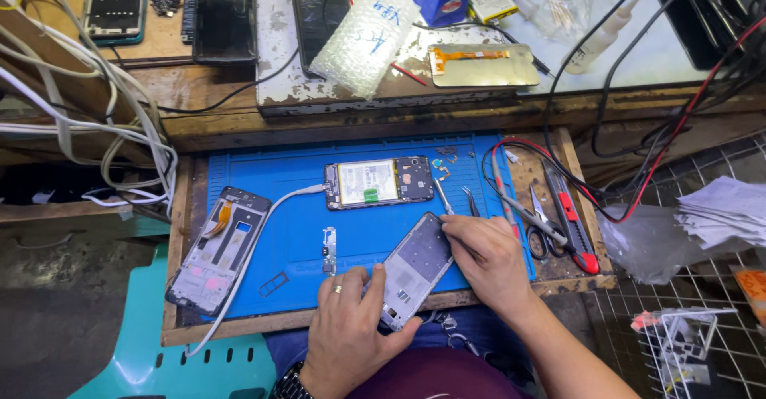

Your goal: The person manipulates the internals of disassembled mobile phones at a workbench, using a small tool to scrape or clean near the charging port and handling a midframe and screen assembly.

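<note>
Left hand (pixel 345 331) clamps phone mid-frame (pixel 416 267) at its near edge on blue mat (pixel 295 239), right hand (pixel 488 259) pinched on its far corner, opened phone (pixel 379 183) beyond; best keep frame flat, pry gently

Left hand (pixel 345 331) palm down near the front edge of the work board, just left of its middle; back of the hand up, ring on one finger, watch at the wrist; fingers spread forward, thumb angled right, pinching lightly. Right hand (pixel 487 259) further right and slightly higher, toward the board's front right corner; knuckles up, fingers curled and pointing left, tips drawn together; bare forearm running down to the lower right.
</note>
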